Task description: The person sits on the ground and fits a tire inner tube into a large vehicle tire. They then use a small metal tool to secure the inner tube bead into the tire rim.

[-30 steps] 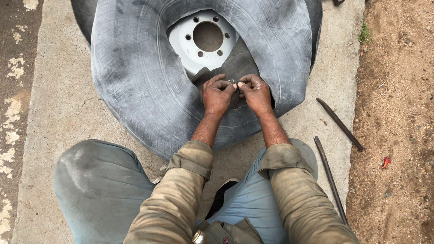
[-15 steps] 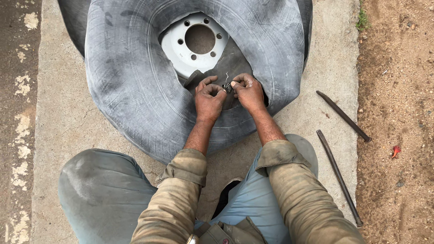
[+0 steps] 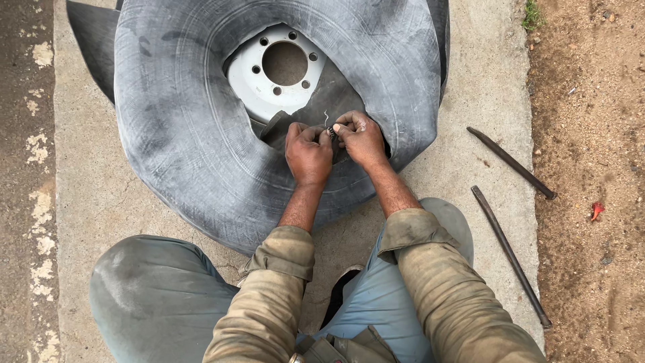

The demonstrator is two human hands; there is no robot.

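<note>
A large worn black tyre [image 3: 181, 134] lies flat on the concrete with a white steel wheel rim [image 3: 269, 87] showing in its middle. My left hand [image 3: 308, 153] and my right hand [image 3: 361, 138] meet over the tyre's inner edge, fingers pinched together on a small metal valve stem [image 3: 330, 130] that sticks up from dark rubber beside the rim. Both fists are closed tight around it. A thin wire curls up just above the fingertips.
Two long dark iron bars [image 3: 510, 161] [image 3: 510, 255] lie on the concrete slab to my right. Bare brown soil [image 3: 591, 168] borders the slab on the right, darker pavement on the left. My knees in grey trousers [image 3: 154, 296] sit against the tyre's near side.
The view has shifted slightly, so the tyre and hands sit a little lower and to the left. My hands stay pinched together at the same spot on the tyre.
</note>
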